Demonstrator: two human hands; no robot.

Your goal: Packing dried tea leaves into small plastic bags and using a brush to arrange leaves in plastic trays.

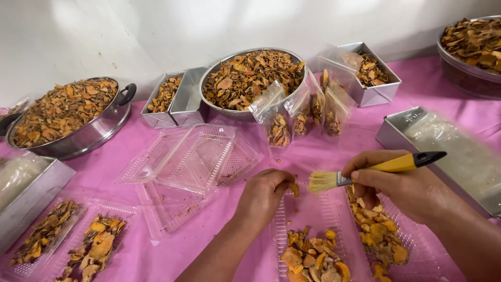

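Note:
My left hand (265, 197) pinches a small orange dried slice (295, 189) above a clear plastic clamshell tray (313, 216). My right hand (399, 184) grips a brush with a yellow and black handle (401, 164); its pale bristles (322, 181) point left, almost touching the slice. The tray under both hands holds orange dried slices in two heaps, one near the front (312, 258) and one under my right hand (378, 232).
Pink cloth (334, 149) covers the table. Empty clear trays (193, 156) lie in the middle. Behind them stand a colander of dried slices (250, 75), small filled bags (300, 112), metal tins (172, 102) and a pan (65, 112). Filled trays (68, 240) sit front left, a metal tin with plastic (449, 146) at right.

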